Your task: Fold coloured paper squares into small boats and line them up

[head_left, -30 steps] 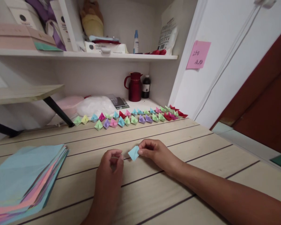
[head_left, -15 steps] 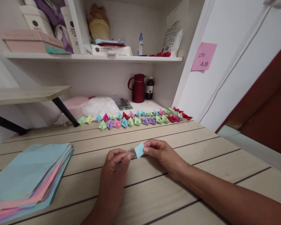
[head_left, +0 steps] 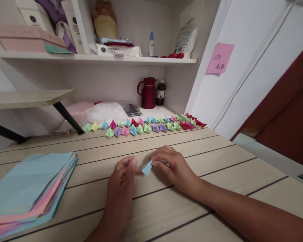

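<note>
A small folded piece of light blue paper [head_left: 146, 168] is held tilted just above the wooden tabletop. My right hand [head_left: 170, 164] pinches its right corner between thumb and fingers. On the other side, my left hand [head_left: 122, 178] has its thumb raised and its upper fingers loosely bent. One lower left finger reaches to the paper's left edge and seems to touch it, without a visible grip. Farther back stand several small folded paper boats [head_left: 147, 128] in many colours, lined up in rows.
A stack of coloured paper sheets [head_left: 32, 181] lies at the left. Behind the boats are a clear plastic bag [head_left: 107, 112], a dark red jug [head_left: 148, 93] and a dark bottle [head_left: 160, 94]. A small raised wooden shelf [head_left: 30, 99] with black legs stands at the back left.
The folded paper has tipped and moved slightly down and left, now showing a narrower face. My right fingers have bent over it more, and my left thumb has lifted.
</note>
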Action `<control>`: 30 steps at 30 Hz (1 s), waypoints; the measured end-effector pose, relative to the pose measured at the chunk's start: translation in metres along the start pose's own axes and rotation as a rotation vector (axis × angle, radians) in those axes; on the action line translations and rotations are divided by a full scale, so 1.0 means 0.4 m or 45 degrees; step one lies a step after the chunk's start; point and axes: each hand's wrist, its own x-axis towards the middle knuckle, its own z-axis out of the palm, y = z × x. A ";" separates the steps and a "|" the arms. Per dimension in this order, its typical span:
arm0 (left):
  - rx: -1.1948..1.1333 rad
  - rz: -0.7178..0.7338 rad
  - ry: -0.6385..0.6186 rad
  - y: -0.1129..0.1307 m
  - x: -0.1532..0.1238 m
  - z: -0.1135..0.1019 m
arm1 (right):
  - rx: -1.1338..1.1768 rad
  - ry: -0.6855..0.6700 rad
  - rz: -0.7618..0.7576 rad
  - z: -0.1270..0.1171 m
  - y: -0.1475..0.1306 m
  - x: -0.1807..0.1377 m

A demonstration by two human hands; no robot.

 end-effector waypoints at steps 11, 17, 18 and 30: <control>0.350 -0.078 -0.067 -0.001 0.008 -0.002 | -0.287 -0.074 -0.044 0.001 0.003 -0.003; 0.586 -0.019 -0.053 -0.008 0.017 -0.001 | -0.226 -0.129 0.009 0.003 0.011 -0.004; 0.636 0.013 -0.067 -0.012 0.018 -0.001 | -0.199 -0.133 0.025 0.005 0.012 -0.004; 0.409 0.243 -0.002 -0.036 0.025 -0.012 | -0.084 -0.155 0.135 0.004 0.012 -0.001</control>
